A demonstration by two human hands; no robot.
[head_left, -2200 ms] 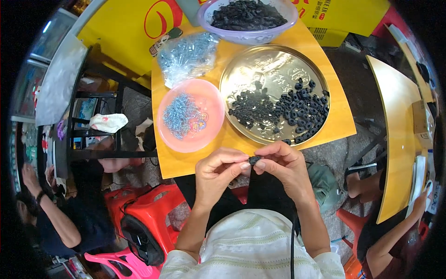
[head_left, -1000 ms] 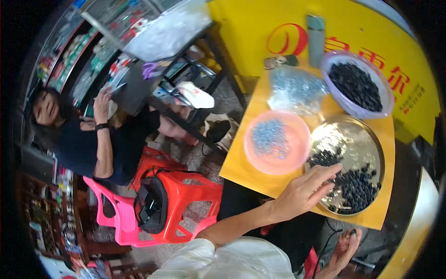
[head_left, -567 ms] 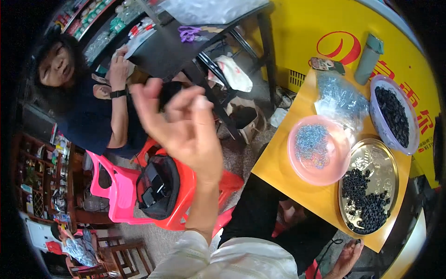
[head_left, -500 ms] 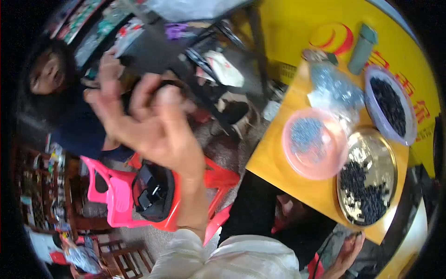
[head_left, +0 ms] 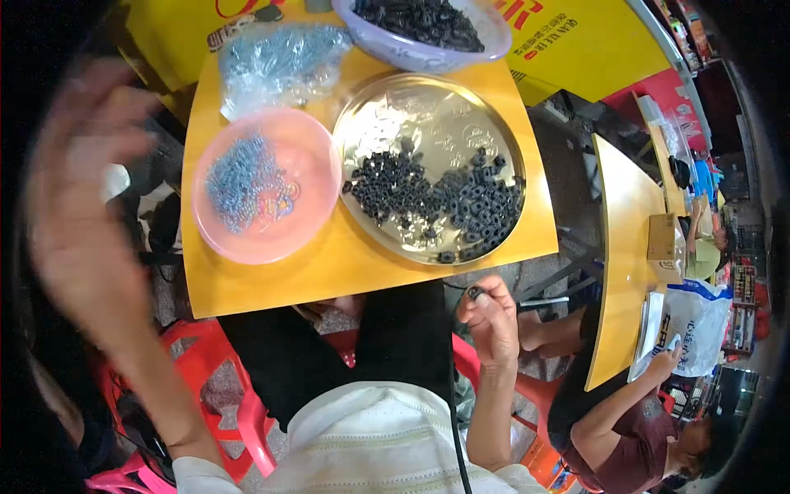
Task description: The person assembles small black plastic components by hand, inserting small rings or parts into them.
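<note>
Our right hand pinching a small black ring below the yellow table, our left hand raised, blurred, fingers spread, holding nothing, round metal tray of black rings above.

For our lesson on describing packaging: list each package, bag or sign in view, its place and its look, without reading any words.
Clear plastic bag: table's far left corner, crumpled, holding bluish-silver metal bits.
Yellow banner: beyond the table, upper right, with red markings.
White plastic bag: far right, beside another person's hand, with blue print.

Right hand pinches black ring; left hand raised, blurred.
</note>
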